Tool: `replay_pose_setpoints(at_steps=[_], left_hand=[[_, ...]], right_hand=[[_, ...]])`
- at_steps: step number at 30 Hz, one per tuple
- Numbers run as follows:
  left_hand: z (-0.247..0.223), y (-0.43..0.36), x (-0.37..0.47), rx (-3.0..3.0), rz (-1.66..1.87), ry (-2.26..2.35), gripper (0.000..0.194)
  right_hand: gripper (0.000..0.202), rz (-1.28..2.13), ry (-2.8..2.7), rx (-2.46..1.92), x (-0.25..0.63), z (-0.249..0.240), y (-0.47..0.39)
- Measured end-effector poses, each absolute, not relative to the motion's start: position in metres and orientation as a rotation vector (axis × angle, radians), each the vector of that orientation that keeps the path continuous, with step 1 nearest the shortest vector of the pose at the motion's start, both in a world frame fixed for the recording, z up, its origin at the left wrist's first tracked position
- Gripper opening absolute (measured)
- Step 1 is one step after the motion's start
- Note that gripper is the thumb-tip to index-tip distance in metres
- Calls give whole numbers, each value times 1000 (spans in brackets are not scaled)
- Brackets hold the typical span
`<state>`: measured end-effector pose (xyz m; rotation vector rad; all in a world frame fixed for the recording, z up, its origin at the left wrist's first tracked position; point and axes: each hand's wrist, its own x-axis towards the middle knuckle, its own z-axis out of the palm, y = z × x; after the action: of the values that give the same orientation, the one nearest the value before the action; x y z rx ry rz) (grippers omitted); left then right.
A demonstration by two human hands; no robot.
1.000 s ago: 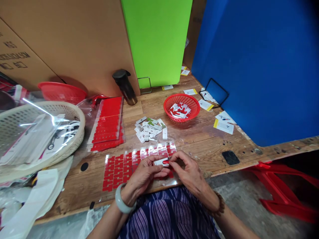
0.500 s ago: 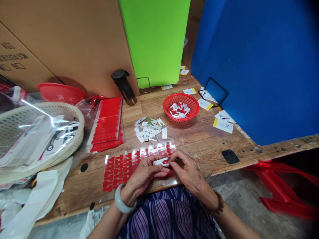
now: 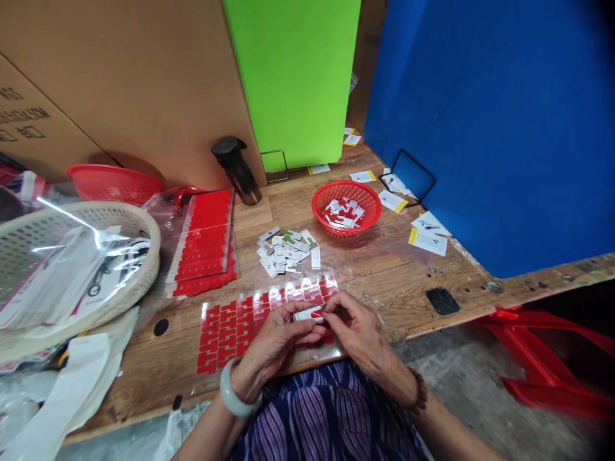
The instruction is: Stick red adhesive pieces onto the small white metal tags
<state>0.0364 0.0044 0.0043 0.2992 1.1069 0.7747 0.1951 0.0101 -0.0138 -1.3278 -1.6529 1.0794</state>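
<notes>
My left hand point(image 3: 277, 334) holds a small white rectangular piece point(image 3: 303, 314) between thumb and fingers. On the piece's right part lies a red sticker point(image 3: 316, 314), pinched at its edge by the thumb and forefinger of my right hand point(image 3: 361, 334). Both hands are over a clear sheet of red T-shaped stickers point(image 3: 225, 334), partly hidden by them. Beyond the sheet is a loose pile of white and grey pieces point(image 3: 287, 251), a few with green marks. A red plastic basket point(image 3: 331, 225) behind it contains white pieces bearing red stickers.
Stacked red sticker sheets point(image 3: 204, 234) lie left, beside a cream basket point(image 3: 152, 262) of plastic-wrapped cards. A dark flask point(image 3: 237, 171) stands before the cardboard box point(image 3: 177, 83). Green point(image 3: 295, 77) and blue boards point(image 3: 485, 128) rise behind. Printed cards point(image 3: 427, 242) lie right; a red stool point(image 3: 542, 358) stands below.
The red sticker on the white piece shows at a slightly different angle under my right fingertips. Both hands keep nearly the same place and grip; the view has shifted slightly.
</notes>
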Motion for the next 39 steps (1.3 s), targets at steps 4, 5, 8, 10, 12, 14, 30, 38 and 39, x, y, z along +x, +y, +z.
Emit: replay_pose_setpoints(at_steps=[4, 5, 8, 10, 12, 14, 30, 38, 39], left_hand=[[1, 4, 36, 355, 780, 1112, 26], [1, 5, 36, 363, 779, 1119, 24], [1, 5, 37, 362, 774, 1144, 22], [1, 5, 37, 363, 769, 1146, 22], [1, 5, 37, 365, 764, 1148, 22], [0, 5, 37, 371, 764, 1153, 22], [-16, 3, 37, 563, 910, 1210, 35], [-9, 4, 36, 459, 880, 1223, 35], [-8, 4, 36, 452, 873, 1221, 34]], right_hand=[[12, 1090, -1653, -1324, 195, -16, 10], [12, 1090, -1650, -1324, 194, -16, 9], [12, 1094, -1641, -1328, 194, -16, 9], [12, 1102, -1635, -1334, 194, -16, 9], [12, 1108, -1627, -1342, 194, -16, 10], [12, 1110, -1618, -1353, 194, -16, 10], [11, 1156, -1487, -1383, 185, -9, 7], [8, 1239, -1462, -1416, 188, -13, 12], [8, 1211, -1474, -1431, 187, -14, 13]])
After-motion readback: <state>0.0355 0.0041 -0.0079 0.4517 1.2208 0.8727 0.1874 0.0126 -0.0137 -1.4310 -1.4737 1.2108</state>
